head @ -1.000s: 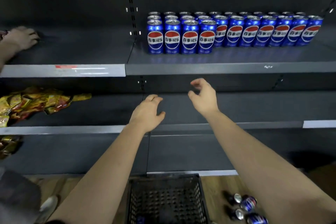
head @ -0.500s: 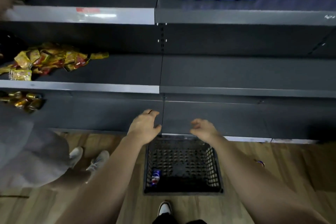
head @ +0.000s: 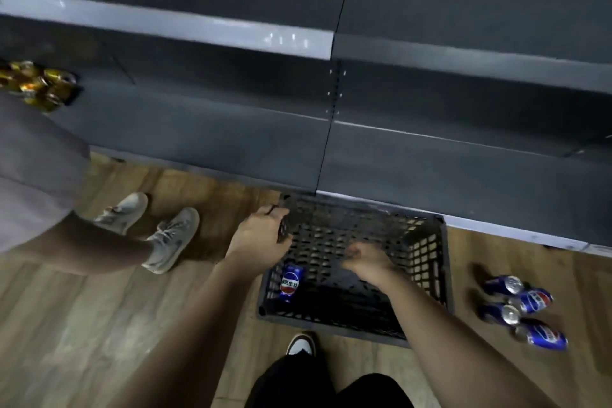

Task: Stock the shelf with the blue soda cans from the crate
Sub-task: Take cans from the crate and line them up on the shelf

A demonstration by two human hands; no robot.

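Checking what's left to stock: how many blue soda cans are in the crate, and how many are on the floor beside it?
Blue soda can in crate: 1
Blue soda cans on floor: 4
Total: 5

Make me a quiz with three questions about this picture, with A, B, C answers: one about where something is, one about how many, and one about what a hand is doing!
1. Where does the black crate stand?
A) on a shelf
B) on the wooden floor
C) on a cart

2. How many blue cans lie on the floor outside the crate?
A) one
B) seven
C) four

3. What does the right hand hold?
A) nothing
B) a can
C) a snack bag

Answers:
1 B, its base rests on the floorboards.
2 C, four cans lie to the right of the crate.
3 A, its fingers are curled over the crate with nothing in them.
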